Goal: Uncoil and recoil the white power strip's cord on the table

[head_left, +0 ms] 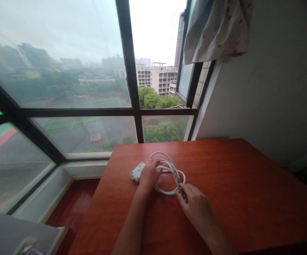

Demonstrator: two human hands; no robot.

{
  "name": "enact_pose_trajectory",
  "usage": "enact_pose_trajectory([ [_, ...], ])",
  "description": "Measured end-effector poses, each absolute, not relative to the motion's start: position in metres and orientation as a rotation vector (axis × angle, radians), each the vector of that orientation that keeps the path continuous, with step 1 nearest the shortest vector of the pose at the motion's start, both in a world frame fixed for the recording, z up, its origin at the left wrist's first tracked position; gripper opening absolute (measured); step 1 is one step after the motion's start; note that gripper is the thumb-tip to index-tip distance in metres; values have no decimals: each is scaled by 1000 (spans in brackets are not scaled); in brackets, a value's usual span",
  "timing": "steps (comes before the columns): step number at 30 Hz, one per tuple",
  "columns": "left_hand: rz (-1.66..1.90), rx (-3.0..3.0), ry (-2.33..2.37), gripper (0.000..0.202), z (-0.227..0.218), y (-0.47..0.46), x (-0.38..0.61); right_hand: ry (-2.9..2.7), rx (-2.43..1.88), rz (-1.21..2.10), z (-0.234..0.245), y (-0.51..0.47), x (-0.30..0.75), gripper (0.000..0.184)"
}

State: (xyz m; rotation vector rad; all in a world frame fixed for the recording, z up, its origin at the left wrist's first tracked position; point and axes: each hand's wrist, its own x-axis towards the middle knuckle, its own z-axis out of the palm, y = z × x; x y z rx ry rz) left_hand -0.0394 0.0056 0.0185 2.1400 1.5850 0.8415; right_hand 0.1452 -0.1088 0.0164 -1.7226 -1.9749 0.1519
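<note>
Cable [173, 169] in play, smooth, white and rounded, looped into a loose oval coil on the surface [238, 187], toward its far left part! Left hand [150, 174] has its fingers curled round the strands at the coil's left side; right hand [196, 202] pinches the bundle at the near right, a greyish bit poking out there, too small to tell what.

Just left of the left hand sits a block [137, 171], pale, hard-looking and boxy with dark spots, and that hand covers whatever lies between it and the coil. Reddish-brown, glossy wood grain all round. Beyond the far edge, dark-framed glass [81, 85], one pane [187, 79] swung open at the far right, a spotted, softly creased curtain [218, 32] hanging over it, plain wall [270, 81] to the right.

And the line of it: strands slant from far left to near right, while the block tilts from near left to far right.
</note>
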Motion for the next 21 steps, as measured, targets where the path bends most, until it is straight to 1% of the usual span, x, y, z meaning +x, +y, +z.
enact_pose_trajectory([
  [5, 907, 2171, 1290, 37, 18, 8, -53, -1932, -1655, 92, 5, -103, 139, 23],
  [10, 941, 2111, 1301, 33, 18, 9, -56, -1932, -1561, 124, 3, -102, 144, 26],
  [14, 1111, 2037, 1269, 24, 18, 11, -53, -1979, -1534, 172, 4, -101, 154, 28],
  [17, 1204, 1921, 1271, 26, 16, 14, -53, -2050, -1481, 201, 8, -103, 161, 29],
  [21, 1243, 1773, 1268, 30, 12, 16, -54, -2128, -1351, 227, 13, -112, 171, 32],
])
